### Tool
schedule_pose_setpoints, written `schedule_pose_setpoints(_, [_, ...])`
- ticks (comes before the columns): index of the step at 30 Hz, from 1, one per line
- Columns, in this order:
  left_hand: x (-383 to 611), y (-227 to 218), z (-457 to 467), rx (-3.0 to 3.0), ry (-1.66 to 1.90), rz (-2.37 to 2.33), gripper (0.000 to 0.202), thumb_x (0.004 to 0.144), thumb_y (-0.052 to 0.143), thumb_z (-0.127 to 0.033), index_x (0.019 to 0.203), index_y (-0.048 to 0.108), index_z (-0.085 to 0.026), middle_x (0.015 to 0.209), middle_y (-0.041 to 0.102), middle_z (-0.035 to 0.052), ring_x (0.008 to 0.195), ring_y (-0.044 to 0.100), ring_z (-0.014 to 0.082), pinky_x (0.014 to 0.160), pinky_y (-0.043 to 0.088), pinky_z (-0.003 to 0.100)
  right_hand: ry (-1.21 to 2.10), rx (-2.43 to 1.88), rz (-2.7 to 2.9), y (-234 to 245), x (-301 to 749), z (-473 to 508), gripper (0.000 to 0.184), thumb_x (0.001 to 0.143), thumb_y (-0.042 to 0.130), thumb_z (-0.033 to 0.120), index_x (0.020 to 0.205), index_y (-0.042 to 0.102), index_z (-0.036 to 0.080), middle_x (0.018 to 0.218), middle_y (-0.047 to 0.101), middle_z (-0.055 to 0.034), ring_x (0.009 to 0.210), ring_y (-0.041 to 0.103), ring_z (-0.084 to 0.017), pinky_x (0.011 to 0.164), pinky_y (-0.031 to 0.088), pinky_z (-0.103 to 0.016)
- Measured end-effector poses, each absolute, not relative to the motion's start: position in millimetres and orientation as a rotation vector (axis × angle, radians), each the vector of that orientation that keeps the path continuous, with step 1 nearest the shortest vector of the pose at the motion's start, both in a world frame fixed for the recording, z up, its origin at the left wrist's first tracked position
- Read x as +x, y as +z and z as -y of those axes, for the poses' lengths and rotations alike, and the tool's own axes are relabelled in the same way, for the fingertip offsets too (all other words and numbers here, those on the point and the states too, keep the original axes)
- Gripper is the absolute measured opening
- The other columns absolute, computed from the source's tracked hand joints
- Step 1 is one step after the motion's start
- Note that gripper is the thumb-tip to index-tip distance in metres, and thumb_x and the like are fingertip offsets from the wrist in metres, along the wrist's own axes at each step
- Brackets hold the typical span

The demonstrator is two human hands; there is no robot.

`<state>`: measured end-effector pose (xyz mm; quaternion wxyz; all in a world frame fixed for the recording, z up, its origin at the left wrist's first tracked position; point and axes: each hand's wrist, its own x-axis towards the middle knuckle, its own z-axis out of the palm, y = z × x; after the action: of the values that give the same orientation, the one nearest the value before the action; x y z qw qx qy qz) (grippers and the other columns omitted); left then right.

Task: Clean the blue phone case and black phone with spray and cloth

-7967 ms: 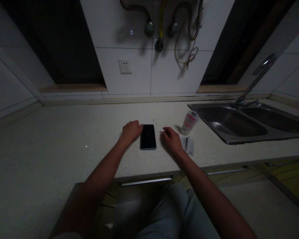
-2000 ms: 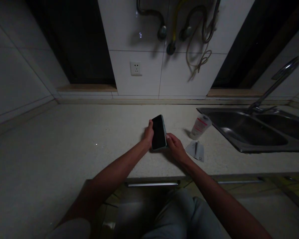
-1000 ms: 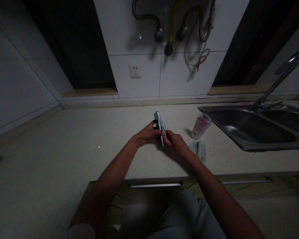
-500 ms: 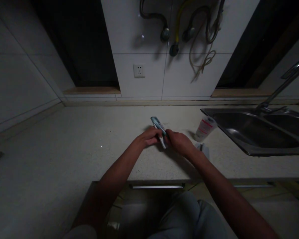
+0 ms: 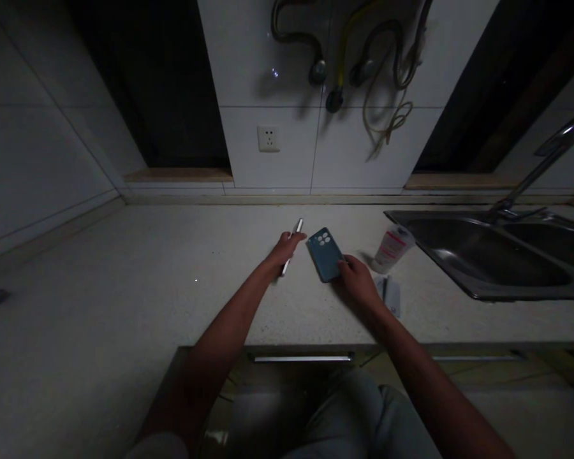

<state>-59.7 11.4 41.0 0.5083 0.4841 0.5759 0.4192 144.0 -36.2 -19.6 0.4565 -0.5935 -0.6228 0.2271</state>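
Observation:
My left hand (image 5: 282, 250) is closed on a slim phone (image 5: 295, 233), held edge-on just above the pale countertop (image 5: 162, 274). My right hand (image 5: 358, 280) grips the near end of a teal phone case (image 5: 324, 255). The case shows its back, with camera cutouts at the far end. Phone and case are apart, a small gap between them. A small white bottle with a red label (image 5: 392, 247) stands just right of the case. A flat white packet (image 5: 391, 294) lies beside my right wrist.
A steel double sink (image 5: 483, 255) with a tall faucet (image 5: 540, 166) fills the right side. A wall socket (image 5: 268, 138) and hanging hoses (image 5: 363, 64) sit on the tiled wall behind. A drawer handle (image 5: 301, 357) runs under the counter edge. The room is dim.
The phone lay flat on the counter, then both hands lifted and turned it on edge. Now the teal case is off, in my right hand, and the phone is in my left.

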Motion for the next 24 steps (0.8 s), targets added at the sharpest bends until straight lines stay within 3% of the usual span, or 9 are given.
schedule_pose_setpoints(3, [-64, 36, -12, 1.427, 1.035, -1.691, 0.061, 0.072, 0.074, -0.051, 0.119, 0.051, -0.018, 0.115, 0.063, 0.0201, 0.111, 0.060, 0.0353, 0.084, 0.044, 0.036, 0.738, -1.453, 1.373, -26, 143, 35, 0.045, 0.085, 0.047, 0.045, 0.111, 0.063, 0.012, 0.087, 0.072, -0.0101, 0.070, 0.065, -0.023, 0.063, 0.050, -0.034])
schedule_pose_setpoints(6, [-68, 25, -11, 1.581, 0.970, -1.866, 0.079, 0.068, 0.077, -0.055, 0.131, 0.046, -0.019, 0.130, 0.055, 0.0264, 0.119, 0.057, 0.0415, 0.090, 0.042, 0.041, 0.707, -1.489, 1.384, -24, 141, 40, 0.047, 0.085, 0.048, 0.046, 0.115, 0.062, 0.012, 0.083, 0.071, -0.0086, 0.066, 0.064, -0.022, 0.063, 0.049, -0.034])
schedule_pose_setpoints(13, [-78, 14, -10, 1.808, 0.680, -2.055, 0.086, 0.071, 0.073, -0.058, 0.137, 0.045, -0.011, 0.133, 0.050, 0.0322, 0.122, 0.054, 0.0450, 0.096, 0.042, 0.046, 0.350, -1.630, 1.595, -16, 136, 50, 0.040, 0.087, 0.046, 0.036, 0.113, 0.066, 0.012, 0.083, 0.072, -0.0102, 0.076, 0.064, -0.023, 0.073, 0.046, -0.033])
schedule_pose_setpoints(19, [-78, 18, -8, 1.953, 0.423, -2.222, 0.081, 0.087, 0.055, -0.059, 0.145, 0.037, -0.005, 0.134, 0.051, 0.0319, 0.124, 0.055, 0.0395, 0.098, 0.042, 0.041, 0.151, -1.700, 1.786, -17, 129, 53, 0.024, 0.088, 0.048, 0.024, 0.097, 0.068, 0.013, 0.090, 0.070, -0.0115, 0.081, 0.061, -0.022, 0.074, 0.041, -0.030])
schedule_pose_setpoints(24, [-75, 16, -7, 2.036, 0.365, -2.328, 0.073, 0.088, 0.055, -0.058, 0.134, 0.050, -0.002, 0.128, 0.056, 0.0277, 0.119, 0.056, 0.0347, 0.097, 0.043, 0.038, 0.107, -1.758, 1.846, -15, 126, 54, 0.020, 0.090, 0.049, 0.019, 0.099, 0.066, 0.013, 0.092, 0.068, -0.0110, 0.085, 0.060, -0.022, 0.077, 0.040, -0.030])
